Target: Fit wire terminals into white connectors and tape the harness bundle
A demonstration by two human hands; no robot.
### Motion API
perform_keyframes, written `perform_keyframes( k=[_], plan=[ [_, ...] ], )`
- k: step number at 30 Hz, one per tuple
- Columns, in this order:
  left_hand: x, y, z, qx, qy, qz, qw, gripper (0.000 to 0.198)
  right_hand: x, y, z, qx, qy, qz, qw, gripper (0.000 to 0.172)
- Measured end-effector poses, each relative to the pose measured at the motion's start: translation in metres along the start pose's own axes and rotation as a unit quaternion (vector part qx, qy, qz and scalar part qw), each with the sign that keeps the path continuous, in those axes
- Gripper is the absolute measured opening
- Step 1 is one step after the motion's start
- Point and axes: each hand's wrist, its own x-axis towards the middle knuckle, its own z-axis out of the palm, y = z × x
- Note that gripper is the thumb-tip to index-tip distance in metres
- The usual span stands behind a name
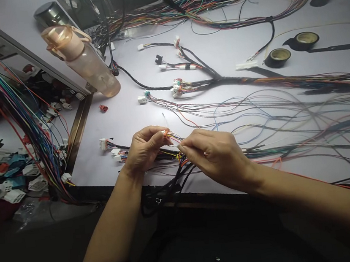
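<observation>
Near the table's front edge, my left hand pinches an orange-and-white wire connector between thumb and fingers. Several thin coloured wires run from it toward my right hand. The thumb and forefinger of that hand are closed on a thin wire just right of the connector; its tip is hidden by the fingers. Beneath both hands pass black-sleeved cables and loose wires. White connectors on cable ends lie left of my left hand.
A taped wire harness crosses the table behind my hands. Tape rolls sit at the right, with a pinkish bottle at the back left. A small red connector lies nearby. Hanging wires and a pile of connectors occupy the left.
</observation>
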Motion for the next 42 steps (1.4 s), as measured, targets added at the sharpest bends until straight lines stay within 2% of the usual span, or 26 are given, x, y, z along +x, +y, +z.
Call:
perform_keyframes(
  k=[12,22,30,36,42],
  plan=[
    [-0.001,0.001,0.005,0.021,0.012,0.005,1.000,0.020,0.003,-0.001,-0.001,-0.127,0.030,-0.005,0.991,0.030],
    [-0.002,-0.001,0.003,0.026,-0.009,0.017,0.999,0.017,0.007,-0.004,-0.003,-0.154,0.009,0.003,0.988,0.032],
    [-0.002,-0.001,0.005,0.027,-0.003,0.018,0.999,0.018,0.006,-0.009,0.000,-0.161,0.017,0.058,0.985,0.027],
    [-0.002,-0.001,0.005,0.023,-0.014,0.015,1.000,0.019,0.003,-0.013,0.001,-0.207,0.054,0.025,0.977,0.029],
    [-0.002,-0.001,0.005,0.018,-0.016,0.015,1.000,0.017,0.003,-0.012,-0.001,-0.213,0.050,0.013,0.976,0.031]
  ],
)
